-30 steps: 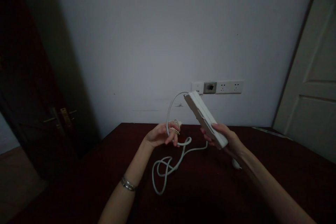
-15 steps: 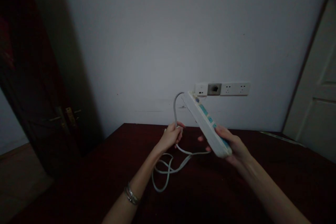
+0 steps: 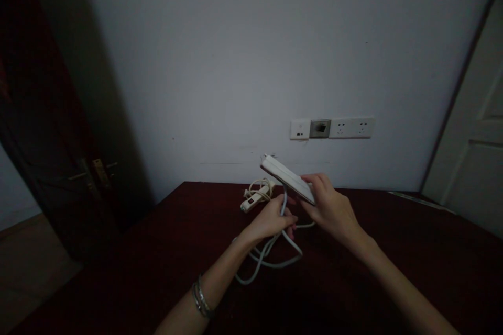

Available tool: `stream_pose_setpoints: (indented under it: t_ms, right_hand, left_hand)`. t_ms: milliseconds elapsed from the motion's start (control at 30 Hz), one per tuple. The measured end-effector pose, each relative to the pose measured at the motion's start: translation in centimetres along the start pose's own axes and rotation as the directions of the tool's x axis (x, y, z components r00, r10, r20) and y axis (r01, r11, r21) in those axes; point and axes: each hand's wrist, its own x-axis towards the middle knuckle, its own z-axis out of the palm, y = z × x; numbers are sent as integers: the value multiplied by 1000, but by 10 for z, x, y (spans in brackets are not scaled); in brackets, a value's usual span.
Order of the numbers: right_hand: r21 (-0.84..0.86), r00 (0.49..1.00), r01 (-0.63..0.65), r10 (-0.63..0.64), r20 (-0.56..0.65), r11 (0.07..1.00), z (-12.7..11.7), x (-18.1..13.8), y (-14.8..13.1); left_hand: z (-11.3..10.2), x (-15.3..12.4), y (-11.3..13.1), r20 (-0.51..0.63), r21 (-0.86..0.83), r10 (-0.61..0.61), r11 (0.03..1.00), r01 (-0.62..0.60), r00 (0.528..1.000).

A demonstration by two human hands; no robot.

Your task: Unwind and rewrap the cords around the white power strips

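My right hand (image 3: 330, 204) grips the near end of a white power strip (image 3: 288, 175), raised and tilted above the dark red table. The strip's far end points up and to the left, and its socket face is turned out of sight. Below it, my left hand (image 3: 277, 217) is closed on the strip's white power cord (image 3: 285, 201). More of the cord lies in loose loops (image 3: 263, 261) on the table under my left hand. Behind that hand rests a second, cream power strip (image 3: 253, 202), with its own cord wound round it.
The dark red table (image 3: 165, 251) meets a pale wall (image 3: 220, 63). A row of wall sockets (image 3: 349, 128) is set above the table's back edge. To the left stands a dark door with a handle (image 3: 101, 172); a white door (image 3: 483, 178) is at the right.
The strip has rolled over in my right hand, so its coloured socket face no longer shows, and it sits lower. My left hand moved right along the cord, uncovering the cream strip.
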Motion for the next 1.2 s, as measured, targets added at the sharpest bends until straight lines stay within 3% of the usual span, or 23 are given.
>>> stream_pose_setpoints:
  t_ms: [133,233,400,533,633,700,733,800,900,1000,1100,1200]
  right_hand:
    - [-237,996,78,-85,-19,968,4,-3,3]
    - [-294,986,155,-164,-7,943,9,-5,0]
    - [-250,962,271,-269,43,930,16,-8,-8]
    - [-43,929,361,-355,104,932,11,-7,-15]
    - [272,957,231,-268,109,934,2,-4,-15]
    - [509,980,12,-110,163,861,-3,-1,-14]
    - [608,972,-120,-31,232,784,-5,0,-13]
    - [732,901,-375,39,432,568,-7,1,-15]
    - [762,765,-607,-95,637,228,-7,-1,-23]
    - [740,726,-672,-167,667,35,-3,-3,-31]
    - [728,721,-685,-141,679,4,0,-3,-32]
    - [713,710,-701,-85,699,9,2,-1,-25]
  left_hand:
    - [1,-3,11,-31,-175,1,985,-6,1000]
    - [1,-7,21,-84,-256,-34,967,11,996]
    - [-4,-7,25,-169,-416,-183,904,98,969]
    - [-14,-5,22,-236,-468,-199,881,68,951]
    - [-19,-4,22,-290,-465,-133,885,-19,948]
    - [-21,-4,23,-300,-460,-70,884,-80,951]
    - [-21,-4,24,-297,-457,-41,883,-104,954]
    - [-21,-6,26,-296,-443,7,885,-143,955]
    - [-20,-8,26,-308,-375,49,911,-169,950]
    - [-18,-8,25,-361,-271,75,945,-181,929]
    - [-18,-7,24,-408,-195,108,960,-202,907]
    - [-22,-5,24,-334,-197,82,968,-155,939]
